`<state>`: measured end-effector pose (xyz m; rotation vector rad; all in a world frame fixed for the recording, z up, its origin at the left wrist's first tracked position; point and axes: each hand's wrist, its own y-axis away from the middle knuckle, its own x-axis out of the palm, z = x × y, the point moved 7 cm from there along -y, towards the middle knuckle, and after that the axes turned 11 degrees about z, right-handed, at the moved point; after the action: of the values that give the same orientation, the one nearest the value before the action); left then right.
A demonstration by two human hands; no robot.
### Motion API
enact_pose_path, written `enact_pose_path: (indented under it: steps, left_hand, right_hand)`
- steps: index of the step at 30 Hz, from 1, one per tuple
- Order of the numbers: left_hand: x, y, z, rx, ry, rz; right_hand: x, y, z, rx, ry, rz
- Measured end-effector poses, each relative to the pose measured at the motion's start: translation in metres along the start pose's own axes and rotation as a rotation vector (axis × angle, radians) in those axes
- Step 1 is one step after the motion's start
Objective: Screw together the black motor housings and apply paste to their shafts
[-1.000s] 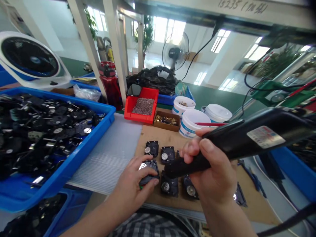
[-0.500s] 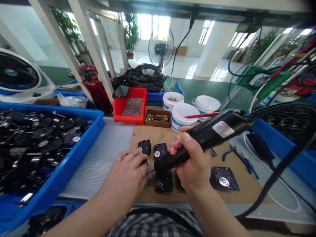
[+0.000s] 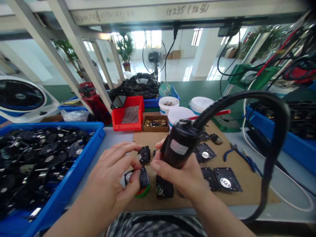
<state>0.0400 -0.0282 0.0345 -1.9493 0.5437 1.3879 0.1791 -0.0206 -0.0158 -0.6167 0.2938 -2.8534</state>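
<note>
My right hand point(image 3: 181, 176) is wrapped round a black electric screwdriver point(image 3: 182, 133), whose thick cable arcs away to the right. Its tip is hidden behind my hand. With thumb and fingers, my left hand point(image 3: 111, 174) pinches a small black motor-like part point(image 3: 143, 177) with a silver disc. Under that part shows a green ring point(image 3: 143, 192). Just beyond it lies another black part point(image 3: 145, 154). A black part with a round metal piece point(image 3: 164, 189) rests below the screwdriver.
Black square parts point(image 3: 227, 180) and blue-handled pliers point(image 3: 240, 156) lie on the cardboard at right. A blue crate point(image 3: 100, 131) full of black parts stands at left. Behind are a red bin point(image 3: 140, 107) of small metal pieces, a brown box point(image 3: 155, 128) and white buckets point(image 3: 169, 104).
The screwdriver has swung from a slant to a more upright pose. My left fingers have lifted and spread round the part, exposing its silver disc. The camera view has tilted upward.
</note>
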Motion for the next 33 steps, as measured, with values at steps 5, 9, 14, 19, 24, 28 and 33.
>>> enact_pose_path:
  steps: [5, 9, 14, 19, 24, 28, 33]
  left_hand:
    - [-0.027, -0.006, -0.024, 0.053, -0.003, -0.085]
    - [-0.028, -0.005, -0.027, 0.086, 0.029, -0.08]
    - [-0.025, -0.001, -0.022, 0.123, 0.14, -0.049]
    - [-0.026, -0.002, -0.021, 0.104, 0.265, -0.073]
    - [-0.022, 0.004, -0.009, 0.043, 0.306, -0.101]
    - [0.006, 0.017, 0.009, -0.026, 0.235, -0.016]
    - [0.051, 0.027, 0.009, 0.07, 0.07, 0.057]
  right_hand:
    - [0.021, 0.004, -0.003, 0.039, 0.007, 0.085]
    - [0.024, 0.006, 0.006, -0.019, 0.036, 0.068]
    - [0.023, 0.006, 0.015, -0.023, -0.031, 0.106]
    - [0.022, 0.006, 0.013, -0.004, -0.133, 0.139]
    - [0.016, 0.006, 0.009, 0.0, -0.172, 0.089]
    - [-0.012, 0.004, 0.016, -0.17, -0.119, -0.149]
    - [-0.036, 0.004, 0.005, -0.251, -0.135, -0.353]
